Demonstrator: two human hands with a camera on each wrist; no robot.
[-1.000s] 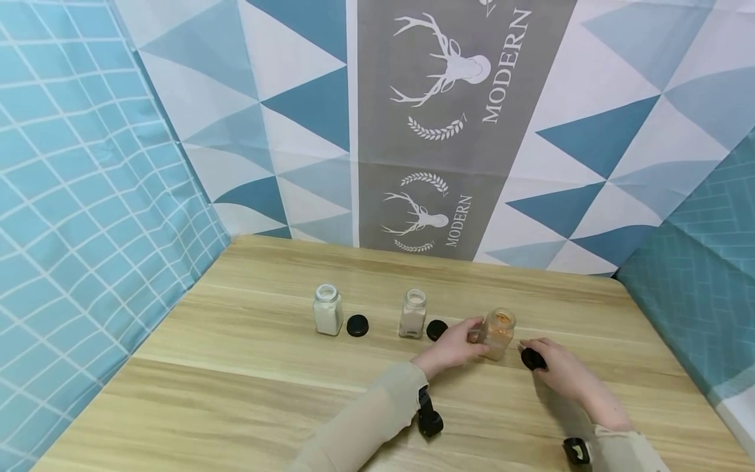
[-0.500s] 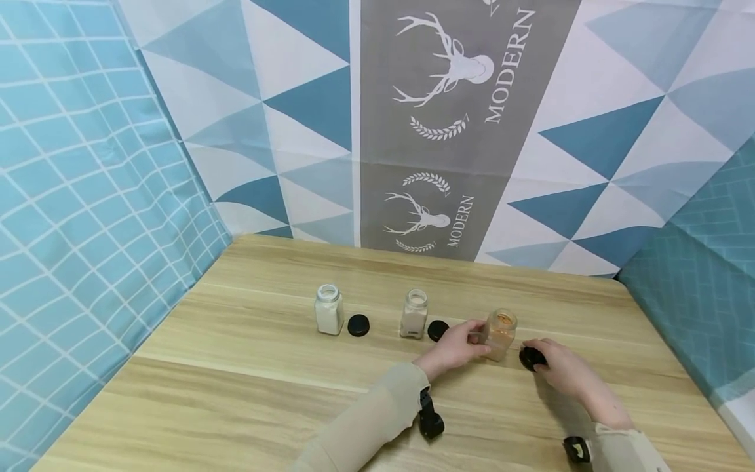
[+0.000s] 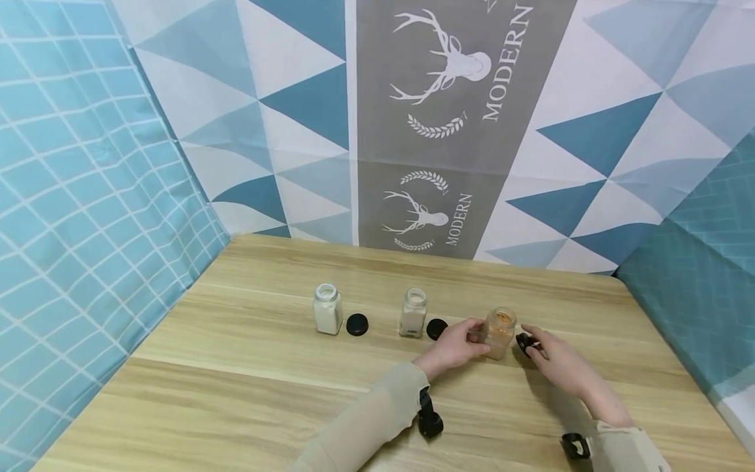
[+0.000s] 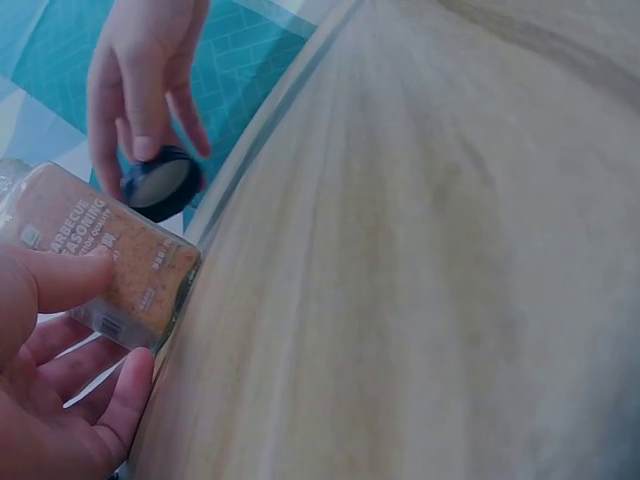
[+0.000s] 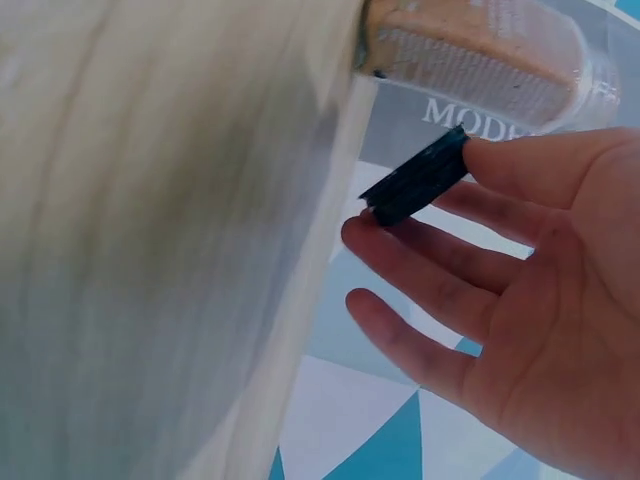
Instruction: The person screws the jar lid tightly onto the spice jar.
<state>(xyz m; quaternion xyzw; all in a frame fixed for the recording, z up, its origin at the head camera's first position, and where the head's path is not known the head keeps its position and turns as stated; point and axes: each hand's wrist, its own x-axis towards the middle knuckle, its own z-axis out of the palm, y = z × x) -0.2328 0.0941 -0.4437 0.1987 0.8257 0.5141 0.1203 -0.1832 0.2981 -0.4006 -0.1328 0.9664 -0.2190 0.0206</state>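
My left hand (image 3: 454, 345) grips a square glass jar of orange barbecue seasoning (image 4: 130, 255), which stands upright and uncapped on the table. Thumb and fingers lie on opposite sides of the jar. Just right of it, my right hand (image 3: 563, 364) pinches a round black lid (image 5: 418, 178) between thumb and fingertips. The lid is tilted on edge, its paler inner face (image 4: 163, 187) showing in the left wrist view. A gap separates lid and jar in the head view.
Left of the hands stand an open jar of pale powder (image 3: 413, 314) and an open jar of white powder (image 3: 328, 310). Black lids (image 3: 357, 324) lie beside them, one (image 3: 436, 329) close to my left hand. Patterned cloth (image 3: 307, 131) rises behind the wooden table (image 3: 236, 367).
My right hand has tipped the black lid up on edge and brought it slightly up and left, nearer the seasoning jar. The left hand keeps its hold on the jar.
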